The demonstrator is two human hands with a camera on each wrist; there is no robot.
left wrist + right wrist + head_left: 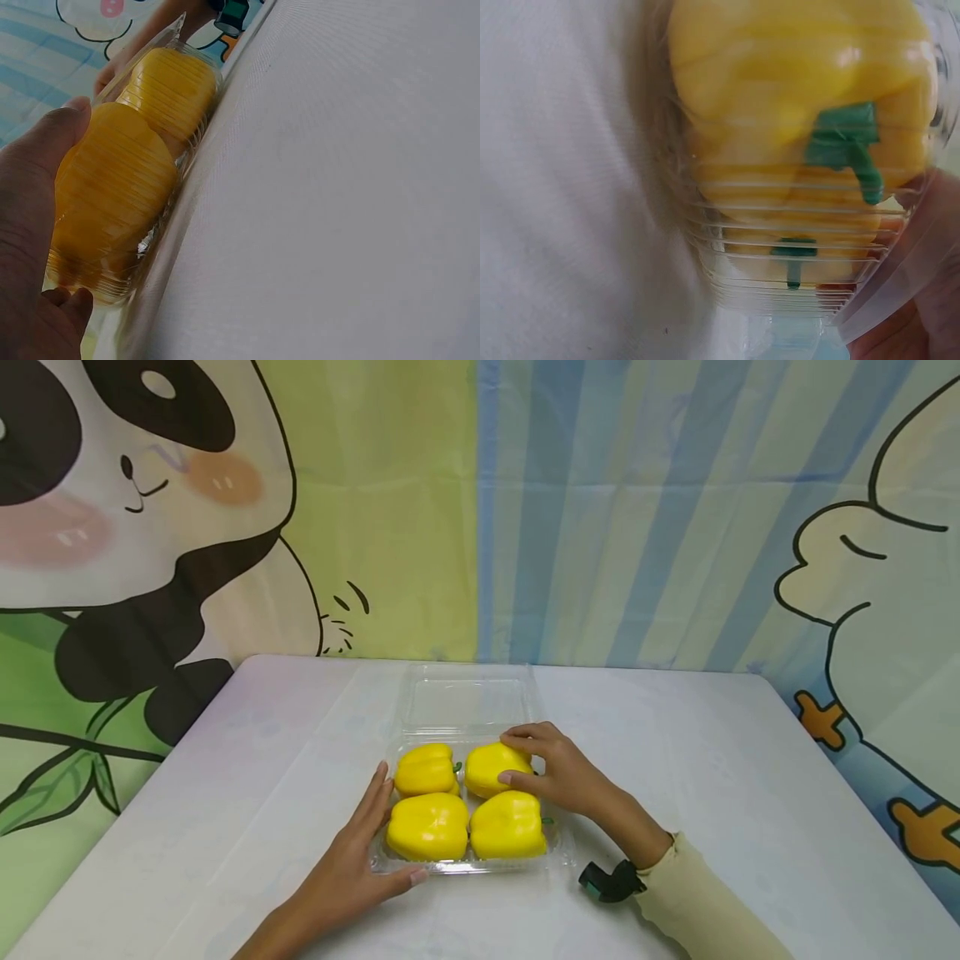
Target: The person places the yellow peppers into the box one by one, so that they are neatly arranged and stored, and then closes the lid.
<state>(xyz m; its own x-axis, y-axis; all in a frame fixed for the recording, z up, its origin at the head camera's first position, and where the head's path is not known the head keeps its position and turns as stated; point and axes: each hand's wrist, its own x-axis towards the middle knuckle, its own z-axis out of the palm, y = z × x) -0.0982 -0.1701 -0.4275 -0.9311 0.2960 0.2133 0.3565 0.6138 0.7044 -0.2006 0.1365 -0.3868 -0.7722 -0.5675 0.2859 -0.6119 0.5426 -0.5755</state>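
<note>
Several yellow bell peppers sit in two rows in a clear plastic clamshell container [480, 867]. My right hand [558, 768] grips the far right bell pepper [486, 770], thumb at its near side and fingers over its far side. In the right wrist view, green pepper stems [845, 131] show through the ribbed wall. My left hand [352, 852] lies at the container's left side, fingers straight along that edge and thumb by the front rim. The near left bell pepper [427, 828] is closest to it; the left wrist view shows its thumb [64, 131] beside that pepper.
The container's clear lid [468, 697] lies folded back, flat on the white table [675, 735]. A black wrist camera [613, 882] is on the right wrist. Behind the table hangs a printed curtain [405, 510] with cartoon animals.
</note>
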